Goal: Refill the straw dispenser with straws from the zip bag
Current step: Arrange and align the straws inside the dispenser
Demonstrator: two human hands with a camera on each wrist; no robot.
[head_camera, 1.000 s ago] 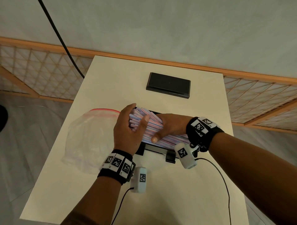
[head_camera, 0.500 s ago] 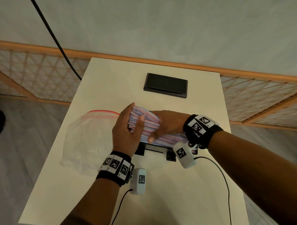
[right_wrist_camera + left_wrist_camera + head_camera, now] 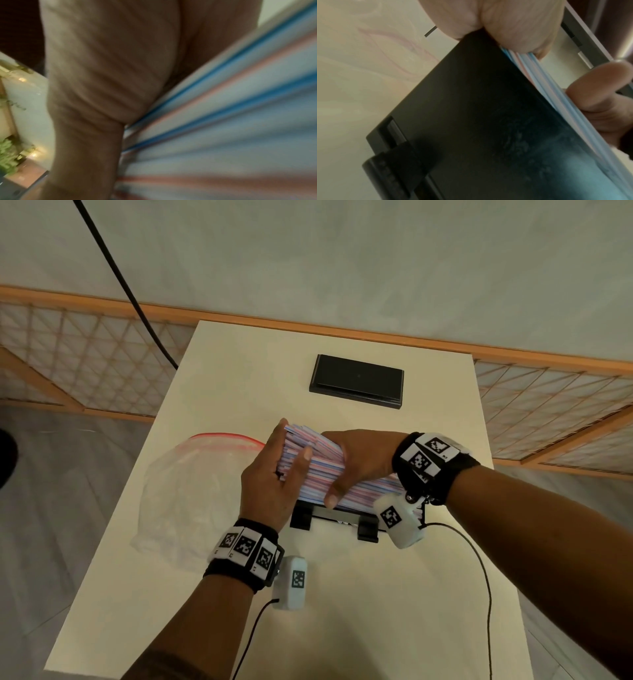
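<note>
A thick bundle of pink, blue and white striped straws (image 3: 318, 470) lies across the top of the black straw dispenser (image 3: 330, 517) at mid table. My left hand (image 3: 291, 446) presses flat against the bundle's left ends, its thumb laid over the top. My right hand (image 3: 337, 470) grips the bundle from above, thumb on the near side, fingers hidden behind. In the left wrist view the dispenser's black wall (image 3: 479, 115) fills the middle, with straws (image 3: 547, 83) along its top edge. Striped straws (image 3: 231, 108) run under the palm in the right wrist view. The clear zip bag (image 3: 191, 491) lies slack to the left.
A flat black lid (image 3: 356, 385) lies at the far middle of the cream table (image 3: 342, 611). Thin black cables trail from both wrist cameras over the near table. A wooden lattice rail stands behind the table, and the floor drops away on both sides.
Both hands stay on the bundle over the dispenser. The bundle's left end is drawn tighter and sits slightly higher, and the right thumb has slid a little along the near side.
</note>
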